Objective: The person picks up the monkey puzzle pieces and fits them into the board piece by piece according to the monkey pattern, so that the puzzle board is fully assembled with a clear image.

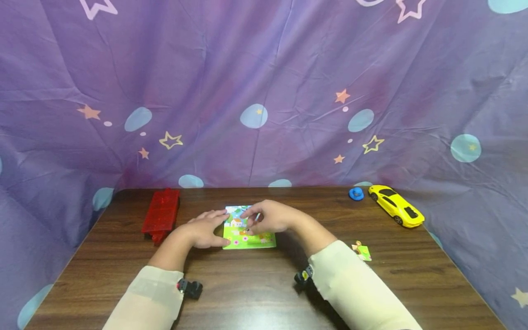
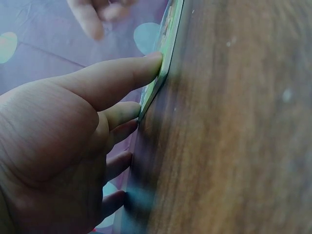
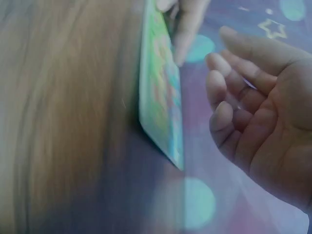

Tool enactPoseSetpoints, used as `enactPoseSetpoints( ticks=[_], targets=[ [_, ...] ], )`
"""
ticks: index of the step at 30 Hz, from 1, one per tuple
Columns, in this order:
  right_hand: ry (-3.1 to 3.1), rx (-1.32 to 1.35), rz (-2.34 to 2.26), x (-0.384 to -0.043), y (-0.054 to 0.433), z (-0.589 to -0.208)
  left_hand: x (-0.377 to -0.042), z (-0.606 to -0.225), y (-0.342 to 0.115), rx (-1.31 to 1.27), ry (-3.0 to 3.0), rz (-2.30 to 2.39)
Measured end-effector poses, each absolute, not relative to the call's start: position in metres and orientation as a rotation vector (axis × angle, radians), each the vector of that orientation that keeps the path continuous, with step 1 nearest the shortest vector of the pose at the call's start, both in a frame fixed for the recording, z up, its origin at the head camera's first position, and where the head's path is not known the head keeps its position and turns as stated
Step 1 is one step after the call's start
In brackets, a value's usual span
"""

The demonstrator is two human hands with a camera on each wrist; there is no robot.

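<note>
A colourful jigsaw puzzle board (image 1: 249, 244) with a house, flowers and green grass lies flat on the table, mid-view. My left hand (image 1: 205, 230) steadies its left side, thumb pressing the near corner and fingertips along the far edge; in the left wrist view the fingers (image 2: 119, 168) are fairly straight. Over the board's right half hovers my right hand (image 1: 272, 217). Its fingers are loosely bent, and the right wrist view shows nothing between the thumb and fingers (image 3: 224, 117). Part of the picture is hidden beneath this hand.
A loose puzzle piece (image 1: 364, 252) lies right of the right forearm. At the back right are a yellow toy car (image 1: 396, 206) and a small blue toy hat (image 1: 356, 194). A red toy vehicle (image 1: 162, 213) stands at the left. Purple patterned cloth (image 1: 222, 91) hangs behind the table.
</note>
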State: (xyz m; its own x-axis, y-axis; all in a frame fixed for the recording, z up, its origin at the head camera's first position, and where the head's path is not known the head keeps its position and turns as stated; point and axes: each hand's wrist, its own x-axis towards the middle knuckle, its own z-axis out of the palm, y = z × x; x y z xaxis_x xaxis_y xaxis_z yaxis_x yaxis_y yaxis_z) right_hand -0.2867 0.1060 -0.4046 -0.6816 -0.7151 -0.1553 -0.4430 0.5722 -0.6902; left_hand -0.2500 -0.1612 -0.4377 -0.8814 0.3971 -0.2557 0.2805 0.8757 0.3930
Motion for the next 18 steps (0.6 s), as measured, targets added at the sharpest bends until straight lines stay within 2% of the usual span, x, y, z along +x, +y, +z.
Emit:
enactPoseSetpoints(
  ticks=[7, 18],
  targets=[
    [2.451, -0.975, -1.016, -0.276, 0.169, -0.393, -0.249, -0.437, -0.159, 0.515, 2.719, 0.499],
    [2.421, -0.780, -1.058, -0.264, 0.266, -0.400, -0.249, -0.436, -0.160, 0.512, 2.713, 0.491]
  ],
)
